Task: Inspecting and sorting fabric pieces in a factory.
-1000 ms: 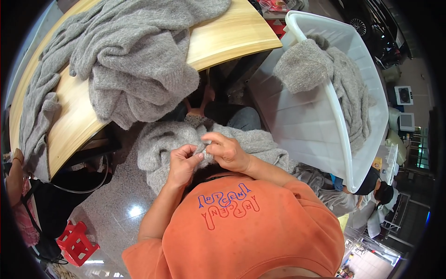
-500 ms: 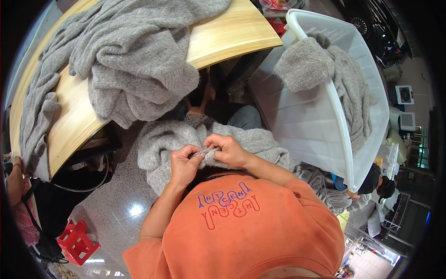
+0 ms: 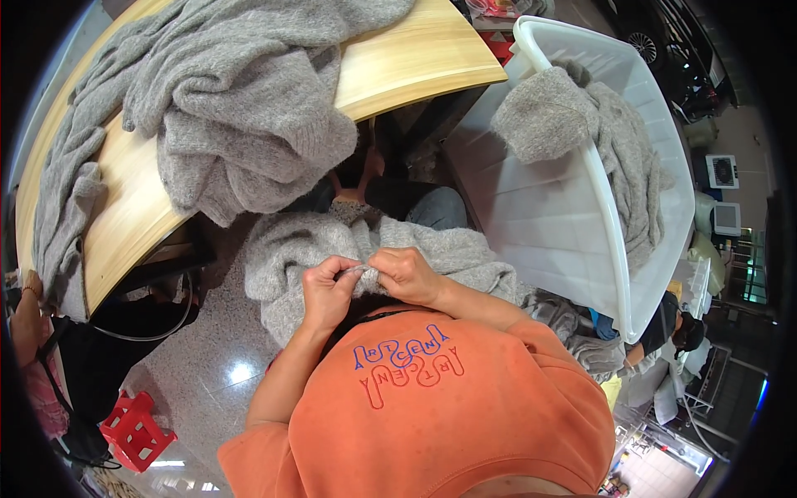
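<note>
— How far along does it look?

— Early, I'd say. The grey knit on the lap (image 3: 332,249) is in hand, and a big heap of grey knitwear (image 3: 224,108) waits on the counter (image 3: 415,58); only one piece hangs over the white tub (image 3: 614,241) (maybe the finished ones).

— And the hands?

— Left hand (image 3: 326,290) and right hand (image 3: 405,275) are drawn close at chest height, each grip pinched tight on a fold of the knit, elbows tucked.

Looks like small garment workshop I'm in: grey knit sweaters (image 3: 241,108) heaped on wooden worktable (image 3: 415,58), big white plastic bin (image 3: 614,224) right beside table, more knitwear inside, polished stone floor (image 3: 199,365) below.
</note>
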Demonstrator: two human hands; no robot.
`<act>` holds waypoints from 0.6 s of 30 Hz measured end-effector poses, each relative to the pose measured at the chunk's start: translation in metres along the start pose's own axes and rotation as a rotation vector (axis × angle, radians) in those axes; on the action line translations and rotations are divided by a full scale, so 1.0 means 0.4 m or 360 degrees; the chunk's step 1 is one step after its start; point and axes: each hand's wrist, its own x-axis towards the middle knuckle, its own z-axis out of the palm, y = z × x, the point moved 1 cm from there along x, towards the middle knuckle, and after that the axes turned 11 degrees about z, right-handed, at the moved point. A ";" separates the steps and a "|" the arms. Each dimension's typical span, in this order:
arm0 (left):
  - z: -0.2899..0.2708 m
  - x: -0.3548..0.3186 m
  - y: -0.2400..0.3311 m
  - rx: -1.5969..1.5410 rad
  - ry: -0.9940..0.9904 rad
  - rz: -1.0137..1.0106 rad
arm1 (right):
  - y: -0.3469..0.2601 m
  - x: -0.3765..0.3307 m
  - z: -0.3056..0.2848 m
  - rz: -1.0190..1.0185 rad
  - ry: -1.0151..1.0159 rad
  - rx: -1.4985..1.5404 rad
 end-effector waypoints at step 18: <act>0.033 -0.013 -0.001 0.0634 0.0361 0.0837 | -0.007 0.001 0.023 0.0028 0.0337 -0.0132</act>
